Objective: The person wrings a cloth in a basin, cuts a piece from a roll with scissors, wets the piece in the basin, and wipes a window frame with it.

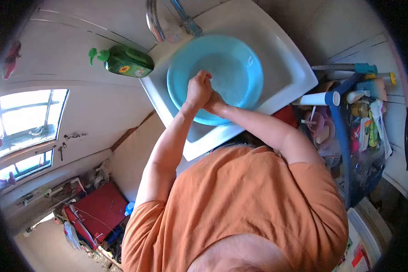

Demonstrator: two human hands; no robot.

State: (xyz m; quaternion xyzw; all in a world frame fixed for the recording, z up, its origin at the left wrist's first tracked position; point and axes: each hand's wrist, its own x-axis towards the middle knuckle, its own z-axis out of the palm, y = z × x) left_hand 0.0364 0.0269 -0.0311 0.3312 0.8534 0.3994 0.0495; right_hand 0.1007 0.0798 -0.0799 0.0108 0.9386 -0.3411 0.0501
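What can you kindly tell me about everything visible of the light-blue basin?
The basin is round, open-topped and light blue, apparently smooth plastic, with a rounded rim and sloping wall. It stands upright at the white sink, near the faucet, and seems to hold clear water. The left hand and right hand meet above its interior, hiding part of it; whether the forearms touch the rim is unclear.

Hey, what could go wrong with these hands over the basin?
Two risks: what looks like water in the blue basin could splash out, with the left hand and right hand together over it. The green pump bottle beside the sink might get knocked if the left arm swings outward.
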